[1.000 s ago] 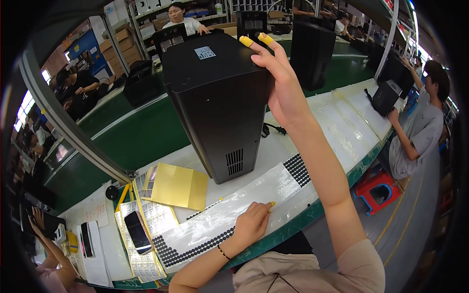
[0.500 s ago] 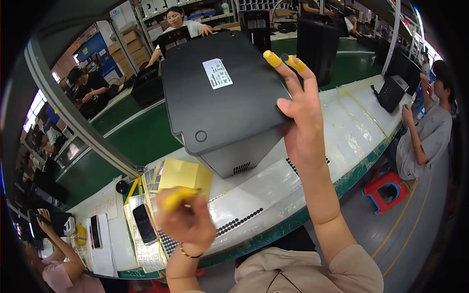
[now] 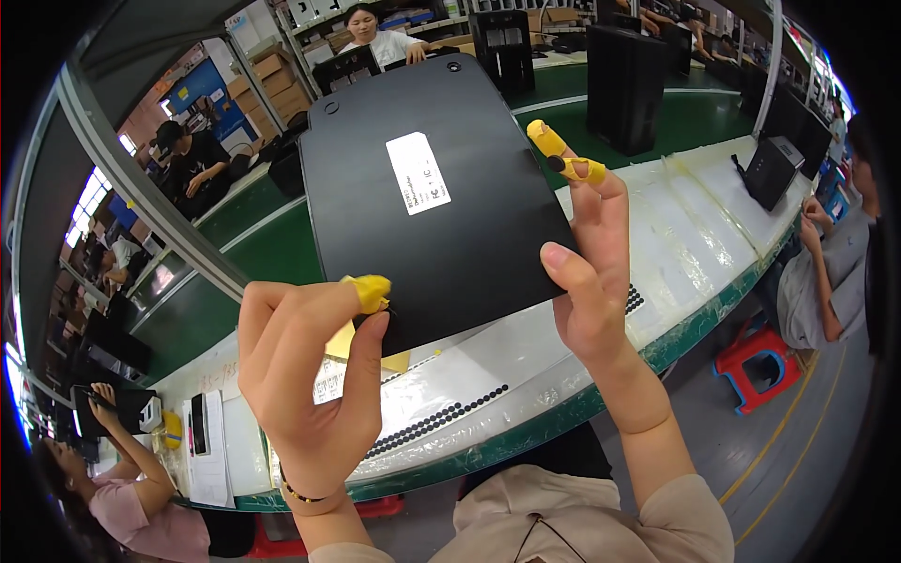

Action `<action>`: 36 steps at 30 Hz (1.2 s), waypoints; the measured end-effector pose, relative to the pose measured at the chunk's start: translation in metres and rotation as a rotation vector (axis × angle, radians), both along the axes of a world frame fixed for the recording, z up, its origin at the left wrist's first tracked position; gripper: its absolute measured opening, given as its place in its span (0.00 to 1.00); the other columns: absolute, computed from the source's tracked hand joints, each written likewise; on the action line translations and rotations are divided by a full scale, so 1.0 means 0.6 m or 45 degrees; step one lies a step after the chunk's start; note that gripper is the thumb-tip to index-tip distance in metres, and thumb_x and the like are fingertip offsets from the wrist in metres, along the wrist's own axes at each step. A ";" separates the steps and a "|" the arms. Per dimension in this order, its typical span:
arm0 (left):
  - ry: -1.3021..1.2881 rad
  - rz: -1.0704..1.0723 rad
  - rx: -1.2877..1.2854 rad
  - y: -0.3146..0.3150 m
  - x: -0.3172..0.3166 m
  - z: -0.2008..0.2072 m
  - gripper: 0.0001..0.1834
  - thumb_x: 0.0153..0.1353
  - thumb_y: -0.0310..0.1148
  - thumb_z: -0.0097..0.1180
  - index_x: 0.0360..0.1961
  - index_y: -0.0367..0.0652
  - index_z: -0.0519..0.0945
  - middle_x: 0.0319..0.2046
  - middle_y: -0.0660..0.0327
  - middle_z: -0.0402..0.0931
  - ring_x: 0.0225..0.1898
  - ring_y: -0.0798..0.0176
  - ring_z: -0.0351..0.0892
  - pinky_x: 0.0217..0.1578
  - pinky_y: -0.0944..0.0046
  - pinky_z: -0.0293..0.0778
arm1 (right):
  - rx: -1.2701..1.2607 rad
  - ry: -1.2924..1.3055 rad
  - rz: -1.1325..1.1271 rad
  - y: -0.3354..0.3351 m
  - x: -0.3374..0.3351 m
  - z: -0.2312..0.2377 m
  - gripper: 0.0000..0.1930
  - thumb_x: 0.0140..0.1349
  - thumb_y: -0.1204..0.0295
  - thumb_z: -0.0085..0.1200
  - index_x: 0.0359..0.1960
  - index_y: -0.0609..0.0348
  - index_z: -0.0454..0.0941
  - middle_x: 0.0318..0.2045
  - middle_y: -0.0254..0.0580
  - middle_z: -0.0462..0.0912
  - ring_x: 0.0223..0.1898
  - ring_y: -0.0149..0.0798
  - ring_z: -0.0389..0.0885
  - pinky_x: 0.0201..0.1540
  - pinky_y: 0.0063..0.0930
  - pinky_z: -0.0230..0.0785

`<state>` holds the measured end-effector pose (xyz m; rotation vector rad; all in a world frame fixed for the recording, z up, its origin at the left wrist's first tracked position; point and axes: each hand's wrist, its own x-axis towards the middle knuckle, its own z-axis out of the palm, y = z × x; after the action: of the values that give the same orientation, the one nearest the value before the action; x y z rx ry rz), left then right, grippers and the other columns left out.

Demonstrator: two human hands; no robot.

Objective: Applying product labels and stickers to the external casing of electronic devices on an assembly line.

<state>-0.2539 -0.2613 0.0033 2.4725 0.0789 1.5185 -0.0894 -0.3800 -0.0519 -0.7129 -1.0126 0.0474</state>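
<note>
A black box-shaped device is tilted up in front of me, its flat underside with a white label facing me. Round marks sit near its far corners. My right hand grips its right edge, thumb on the underside. Two fingers in yellow finger covers stretch past the edge, and a small black round pad sticks to one. At the near left corner my left hand is closed in a pinch against the underside. A dark bit of a small pad shows between thumb and yellow-covered index finger.
Rows of black round pads lie on the white bench below the device. Yellow sheets are partly hidden behind my left hand. Further off stand a tall black unit, a smaller one and a red stool. Several people work around.
My left hand has risen from above the bench to the device's near left corner. The device has tipped so its underside faces me more, and my right hand has shifted down along its edge.
</note>
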 end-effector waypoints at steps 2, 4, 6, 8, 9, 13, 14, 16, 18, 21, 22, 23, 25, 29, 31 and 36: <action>0.020 0.006 0.116 -0.001 0.000 0.003 0.13 0.42 0.15 0.63 0.29 0.41 0.78 0.27 0.62 0.79 0.28 0.60 0.67 0.25 0.68 0.61 | 0.031 -0.036 0.001 0.003 0.001 -0.002 0.31 0.58 0.80 0.47 0.63 0.59 0.48 0.62 0.50 0.56 0.59 0.40 0.65 0.58 0.30 0.60; -0.008 0.060 0.282 -0.003 -0.001 -0.002 0.14 0.40 0.14 0.62 0.29 0.41 0.79 0.27 0.61 0.80 0.27 0.59 0.67 0.26 0.66 0.63 | 0.018 -0.036 0.011 -0.001 0.007 -0.001 0.32 0.58 0.80 0.48 0.63 0.59 0.48 0.62 0.50 0.55 0.59 0.40 0.65 0.58 0.31 0.60; -0.020 0.080 0.339 -0.004 -0.003 -0.008 0.14 0.39 0.14 0.62 0.29 0.41 0.79 0.27 0.61 0.81 0.27 0.60 0.68 0.25 0.67 0.64 | 0.004 -0.031 0.027 -0.003 0.009 -0.002 0.32 0.57 0.80 0.48 0.63 0.59 0.48 0.62 0.50 0.55 0.59 0.41 0.65 0.58 0.32 0.60; -0.026 0.106 0.396 -0.005 -0.010 -0.017 0.15 0.38 0.15 0.62 0.29 0.42 0.80 0.28 0.61 0.81 0.26 0.60 0.69 0.25 0.67 0.65 | -0.012 -0.021 0.070 -0.002 0.007 -0.003 0.33 0.56 0.80 0.49 0.63 0.58 0.48 0.61 0.50 0.54 0.59 0.41 0.65 0.58 0.33 0.61; -0.052 0.129 0.435 -0.008 -0.013 -0.021 0.16 0.37 0.15 0.62 0.29 0.42 0.80 0.29 0.61 0.82 0.26 0.60 0.69 0.25 0.68 0.66 | -0.009 -0.014 0.072 -0.003 0.006 -0.003 0.33 0.56 0.80 0.49 0.63 0.58 0.48 0.61 0.50 0.54 0.59 0.41 0.65 0.58 0.33 0.61; -0.004 0.177 0.505 -0.024 -0.025 -0.040 0.15 0.39 0.16 0.62 0.32 0.42 0.79 0.31 0.58 0.82 0.27 0.58 0.71 0.27 0.67 0.67 | 0.010 -0.028 0.066 -0.006 0.009 -0.005 0.33 0.56 0.80 0.49 0.62 0.58 0.48 0.61 0.50 0.54 0.58 0.41 0.66 0.58 0.33 0.61; 0.034 0.184 0.511 -0.027 -0.024 -0.045 0.14 0.44 0.15 0.61 0.34 0.39 0.78 0.30 0.55 0.82 0.27 0.56 0.71 0.29 0.64 0.66 | 0.010 -0.038 0.045 -0.007 0.012 -0.007 0.33 0.56 0.80 0.49 0.63 0.58 0.48 0.61 0.50 0.54 0.58 0.41 0.66 0.58 0.33 0.61; 0.069 0.125 0.568 -0.009 -0.028 -0.046 0.14 0.48 0.17 0.60 0.37 0.37 0.76 0.32 0.51 0.81 0.31 0.55 0.72 0.31 0.64 0.67 | 0.024 -0.050 0.001 -0.007 0.020 -0.012 0.33 0.56 0.80 0.49 0.62 0.58 0.48 0.62 0.50 0.53 0.59 0.41 0.66 0.58 0.33 0.61; -0.087 0.103 0.223 0.012 -0.033 -0.044 0.14 0.44 0.16 0.59 0.34 0.38 0.76 0.36 0.52 0.80 0.37 0.56 0.74 0.40 0.62 0.71 | 0.046 -0.065 -0.021 -0.002 0.018 -0.011 0.33 0.57 0.79 0.49 0.62 0.58 0.48 0.62 0.51 0.53 0.59 0.41 0.65 0.58 0.33 0.61; -0.497 -0.027 0.156 0.044 -0.020 -0.044 0.19 0.56 0.16 0.55 0.49 0.35 0.67 0.49 0.45 0.68 0.46 0.52 0.76 0.51 0.55 0.73 | 0.055 0.031 0.055 0.000 0.005 -0.006 0.32 0.57 0.78 0.49 0.62 0.59 0.48 0.63 0.51 0.52 0.61 0.41 0.64 0.59 0.33 0.61; -0.562 -0.072 0.088 0.046 -0.011 -0.038 0.20 0.56 0.14 0.55 0.49 0.35 0.68 0.50 0.46 0.67 0.46 0.53 0.76 0.51 0.56 0.74 | 0.051 0.029 0.041 -0.001 0.005 -0.007 0.32 0.57 0.78 0.49 0.62 0.59 0.49 0.63 0.52 0.52 0.61 0.41 0.64 0.59 0.33 0.60; -0.568 -0.071 0.090 0.053 -0.007 -0.034 0.20 0.56 0.14 0.55 0.49 0.35 0.68 0.50 0.46 0.67 0.46 0.53 0.76 0.51 0.56 0.74 | 0.049 0.026 0.029 -0.002 0.004 -0.008 0.31 0.58 0.77 0.49 0.62 0.58 0.49 0.63 0.52 0.52 0.61 0.42 0.64 0.60 0.32 0.60; -0.522 -0.133 0.013 0.071 -0.003 -0.023 0.23 0.55 0.12 0.56 0.51 0.37 0.68 0.49 0.50 0.69 0.46 0.58 0.76 0.49 0.60 0.76 | 0.060 0.007 0.008 -0.005 0.003 -0.012 0.31 0.57 0.77 0.50 0.61 0.58 0.49 0.63 0.52 0.52 0.61 0.42 0.64 0.60 0.33 0.60; -0.600 -0.323 -0.196 0.096 0.022 -0.001 0.27 0.53 0.11 0.57 0.54 0.37 0.67 0.47 0.56 0.71 0.45 0.62 0.78 0.52 0.57 0.76 | 0.084 -0.054 -0.023 -0.007 0.000 -0.018 0.30 0.57 0.78 0.50 0.60 0.58 0.51 0.66 0.56 0.49 0.61 0.44 0.64 0.61 0.35 0.60; -0.582 -0.381 -0.209 0.103 0.046 0.014 0.28 0.53 0.11 0.58 0.54 0.37 0.67 0.48 0.56 0.71 0.44 0.62 0.79 0.53 0.55 0.75 | 0.090 -0.052 -0.019 -0.009 -0.001 -0.023 0.30 0.56 0.78 0.50 0.60 0.57 0.51 0.66 0.57 0.49 0.61 0.44 0.64 0.61 0.36 0.60; -0.435 -0.479 -0.270 0.112 0.095 0.056 0.31 0.50 0.13 0.62 0.55 0.37 0.67 0.48 0.55 0.71 0.41 0.64 0.82 0.62 0.51 0.65 | 0.096 -0.080 -0.007 -0.020 -0.004 -0.033 0.29 0.56 0.78 0.51 0.58 0.57 0.52 0.66 0.57 0.48 0.61 0.44 0.64 0.62 0.36 0.59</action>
<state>-0.1971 -0.1943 0.0367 1.9044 -0.2566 1.6358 -0.0920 -0.3919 -0.0715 -0.6517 -1.0671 -0.0175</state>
